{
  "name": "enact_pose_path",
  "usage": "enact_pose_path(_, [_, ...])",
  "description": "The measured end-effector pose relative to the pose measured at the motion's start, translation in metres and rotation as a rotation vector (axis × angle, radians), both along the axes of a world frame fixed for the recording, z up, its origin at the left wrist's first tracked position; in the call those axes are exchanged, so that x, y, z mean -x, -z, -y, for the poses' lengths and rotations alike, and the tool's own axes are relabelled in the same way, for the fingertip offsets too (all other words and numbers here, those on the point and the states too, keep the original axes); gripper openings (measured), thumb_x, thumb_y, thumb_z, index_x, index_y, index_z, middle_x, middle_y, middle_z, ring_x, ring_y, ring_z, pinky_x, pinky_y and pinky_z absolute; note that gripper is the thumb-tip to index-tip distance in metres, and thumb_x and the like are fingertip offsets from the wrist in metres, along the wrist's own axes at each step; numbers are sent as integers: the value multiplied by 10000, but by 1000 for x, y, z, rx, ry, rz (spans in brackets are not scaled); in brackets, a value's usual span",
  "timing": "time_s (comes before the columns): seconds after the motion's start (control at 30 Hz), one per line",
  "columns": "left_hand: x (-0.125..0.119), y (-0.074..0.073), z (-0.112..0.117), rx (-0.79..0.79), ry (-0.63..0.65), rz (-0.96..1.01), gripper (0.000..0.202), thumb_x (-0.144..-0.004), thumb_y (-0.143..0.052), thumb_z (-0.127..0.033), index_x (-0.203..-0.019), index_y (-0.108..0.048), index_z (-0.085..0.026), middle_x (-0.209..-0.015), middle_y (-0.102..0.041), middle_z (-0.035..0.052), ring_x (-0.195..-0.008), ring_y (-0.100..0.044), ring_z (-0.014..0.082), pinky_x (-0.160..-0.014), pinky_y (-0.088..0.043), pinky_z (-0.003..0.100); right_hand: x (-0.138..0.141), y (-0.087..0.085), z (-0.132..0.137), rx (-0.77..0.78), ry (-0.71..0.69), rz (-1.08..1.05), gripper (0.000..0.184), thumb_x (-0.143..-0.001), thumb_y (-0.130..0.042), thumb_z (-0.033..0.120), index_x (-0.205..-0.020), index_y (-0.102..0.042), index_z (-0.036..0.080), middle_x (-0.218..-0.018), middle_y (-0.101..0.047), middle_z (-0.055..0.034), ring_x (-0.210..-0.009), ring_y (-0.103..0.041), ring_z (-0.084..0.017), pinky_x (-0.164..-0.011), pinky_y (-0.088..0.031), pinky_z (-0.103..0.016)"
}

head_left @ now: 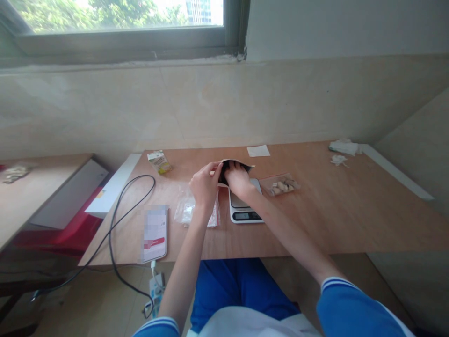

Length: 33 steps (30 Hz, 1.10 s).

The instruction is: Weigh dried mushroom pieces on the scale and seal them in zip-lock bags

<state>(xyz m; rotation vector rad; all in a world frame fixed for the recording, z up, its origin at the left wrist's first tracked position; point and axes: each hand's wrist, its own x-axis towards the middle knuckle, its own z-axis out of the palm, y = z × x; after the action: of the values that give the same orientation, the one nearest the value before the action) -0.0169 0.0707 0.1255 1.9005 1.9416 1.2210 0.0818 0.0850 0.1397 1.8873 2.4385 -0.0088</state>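
The bare left forearm [184, 267] and bare right forearm [284, 229] reach forward from blue sleeves with white stripes [345, 304]; the left hand [205, 185] and right hand [238, 180] stay close together, their fingers [214, 168] curving downward.

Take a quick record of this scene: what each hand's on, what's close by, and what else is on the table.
Left hand: holding the edge of a dark pouch
Right hand: holding the pouch's other side, above a digital kitchen scale
Nearby: clear plastic tray of pale pieces; clear plastic bag
Also on table: smartphone; small carton
Surface: wooden table
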Motion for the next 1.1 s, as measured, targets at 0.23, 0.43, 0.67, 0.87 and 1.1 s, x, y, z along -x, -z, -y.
enact_pose_path(0.23, [-3, -1, 2, 21, 9, 20, 264, -845, -495, -451, -906, -699, -296, -839, -729, -20, -773, -670, 144, -622, -398, 209, -10, 1, 4, 61, -51, -53, 416, -873, -278, 1, -1214, -515, 37, -1182, -576, -215, -1058, -575, -294, -861, -465, -398])
enact_pose_path(0.43, [2, 0, -1, 5, -22, -21, 256, -831, -514, -459, -898, -706, -303, -794, -729, -18, -747, -668, 151, -590, -380, 213, -35, -7, 10, -34, -234, -442, 245, -849, -493, 108, -1081, -574, 103, -1141, -602, -146, -1088, -559, -242, -922, -442, -362])
enact_pose_path(0.67, [14, 3, -3, -2, -61, 20, 262, -815, -532, -467, -875, -714, -289, -772, -728, -17, -726, -665, 148, -581, -376, 213, -78, 15, 53, -260, -180, -1167, 442, -776, -647, 350, -1137, -425, 227, -1192, -587, -82, -1061, -577, -180, -879, -476, -347])
enact_pose_path(0.87, [15, 5, -3, 0, -68, 57, 250, -805, -545, -464, -849, -718, -288, -751, -726, -20, -719, -668, 147, -572, -375, 213, -107, 109, 46, -421, 104, -953, 413, -677, -697, 482, -870, -466, 199, -976, -641, -120, -937, -601, -254, -814, -472, -417])
enact_pose_path(1.1, [14, 6, 0, 5, -24, 89, 272, -808, -530, -481, -877, -716, -295, -736, -724, -21, -705, -667, 142, -593, -400, 213, -108, 150, 35, -336, 23, -697, 396, -744, -641, 463, -986, -558, 162, -1057, -610, -142, -1023, -566, -296, -872, -431, -474])
